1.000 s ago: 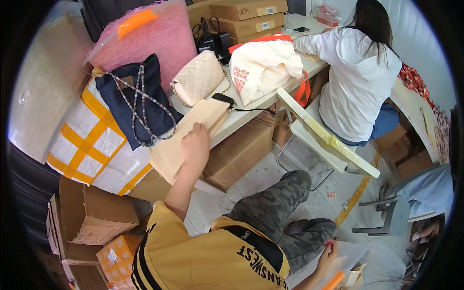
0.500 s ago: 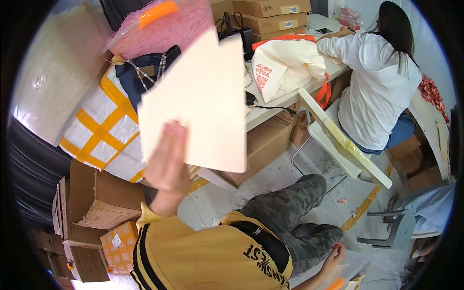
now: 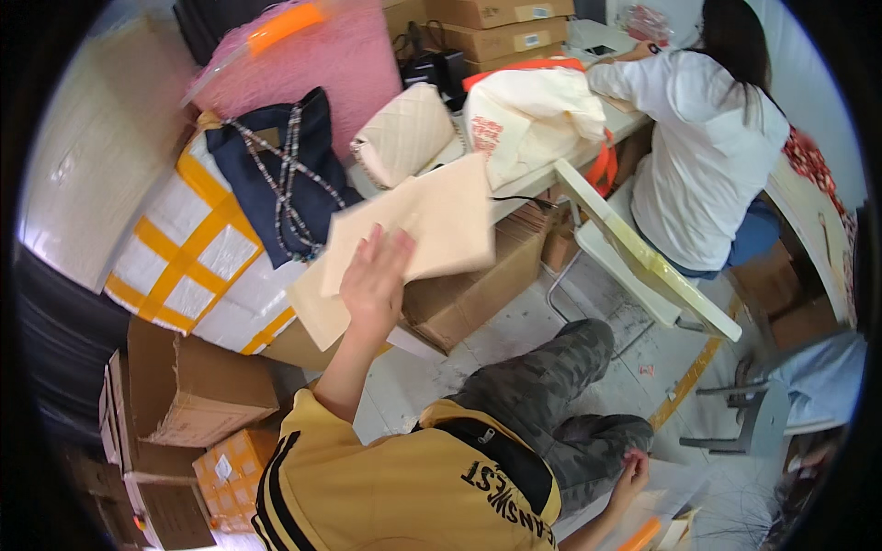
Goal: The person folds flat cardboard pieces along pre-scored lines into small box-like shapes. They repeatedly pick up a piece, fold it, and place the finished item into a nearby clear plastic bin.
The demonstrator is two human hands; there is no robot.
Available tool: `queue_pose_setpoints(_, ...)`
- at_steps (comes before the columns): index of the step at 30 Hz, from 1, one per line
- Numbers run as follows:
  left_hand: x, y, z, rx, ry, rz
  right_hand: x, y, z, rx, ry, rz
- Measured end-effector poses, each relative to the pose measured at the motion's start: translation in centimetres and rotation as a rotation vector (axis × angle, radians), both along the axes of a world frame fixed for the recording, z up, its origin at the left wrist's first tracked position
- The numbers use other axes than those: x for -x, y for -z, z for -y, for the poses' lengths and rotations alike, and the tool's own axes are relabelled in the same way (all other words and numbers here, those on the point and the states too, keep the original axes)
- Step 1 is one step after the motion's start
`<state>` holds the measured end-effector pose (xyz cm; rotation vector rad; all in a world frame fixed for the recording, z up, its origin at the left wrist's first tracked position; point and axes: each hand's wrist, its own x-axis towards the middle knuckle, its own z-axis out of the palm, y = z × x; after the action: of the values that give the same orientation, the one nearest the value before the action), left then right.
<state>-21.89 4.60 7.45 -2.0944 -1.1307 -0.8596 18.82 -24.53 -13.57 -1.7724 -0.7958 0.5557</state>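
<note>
My left hand [image 3: 375,277] lies on a flat cream bag [image 3: 432,220] at the near edge of the table [image 3: 551,174]. Its fingers are spread over the bag's lower edge and the thumb is hidden. A second cream sheet [image 3: 317,317] sticks out underneath. A quilted cream purse [image 3: 404,133] and a dark blue bag with a chain strap [image 3: 285,179] sit just behind. My right hand [image 3: 632,470] is low by my knee with curled fingers, next to clear plastic and an orange item [image 3: 643,534]. What it holds is unclear.
Another person in a white top [image 3: 707,138] sits at the table's right end. A white-and-orange wrapped bundle [image 3: 184,266], pink foam wrap [image 3: 312,64], a white cloth bag [image 3: 528,115] and brown cartons [image 3: 478,285] surround the table. A folded cream table [image 3: 643,257] leans nearby, and more boxes [image 3: 184,395] stand left.
My left hand raised the cream bag up toward the camera half a second ago. It has now brought the bag back down flat at the table edge.
</note>
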Motion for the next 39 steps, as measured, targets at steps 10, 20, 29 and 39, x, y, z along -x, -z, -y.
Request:
queue_pose_setpoints(10,-15.6,4.2,3.7,0.037,1.161,-0.318,7.3,-9.2,-5.0,-0.308,-0.274,-0.708)
queue_pose_setpoints(20,-15.3,12.5,8.8,0.485,1.647,0.265,6.8,-12.7,-2.0,-0.423,0.041,-0.71)
queue_pose_setpoints(29,-22.2,21.5,8.8,1.779,0.858,0.644,7.5,-9.8,-3.2,-0.216,-0.056,-0.692)
queue_pose_setpoints(39,-20.4,16.8,8.1,2.167,1.126,0.344,8.5,-8.3,-4.0,0.224,0.063,-0.071)
